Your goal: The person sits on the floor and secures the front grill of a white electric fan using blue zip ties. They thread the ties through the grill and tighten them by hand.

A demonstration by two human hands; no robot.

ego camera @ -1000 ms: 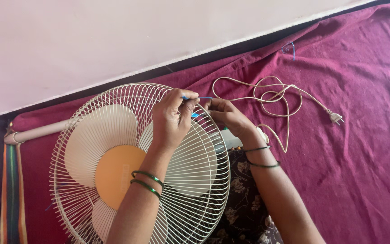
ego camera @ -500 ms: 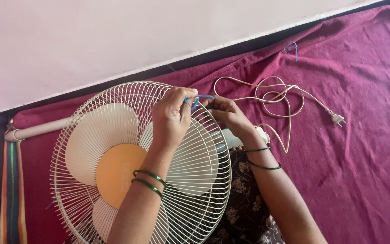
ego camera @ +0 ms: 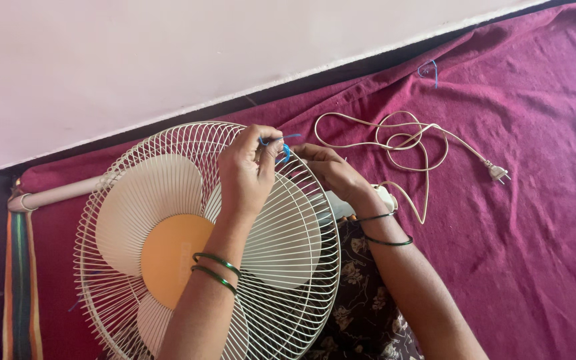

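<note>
The maroon cloth (ego camera: 535, 253) covers the floor; on it lies the cream pedestal fan (ego camera: 201, 253), its wire guard (ego camera: 301, 267) caging three pale blades and an orange hub. Since a second ago the blue tie (ego camera: 281, 148) has been drawn from a loose strand into a small loop at the guard's one-o'clock rim. The left hand (ego camera: 248, 173) pinches it; the right hand (ego camera: 331, 170) pinches its other end. At two o'clock, the power cord (ego camera: 401, 143) lies coiled.
</note>
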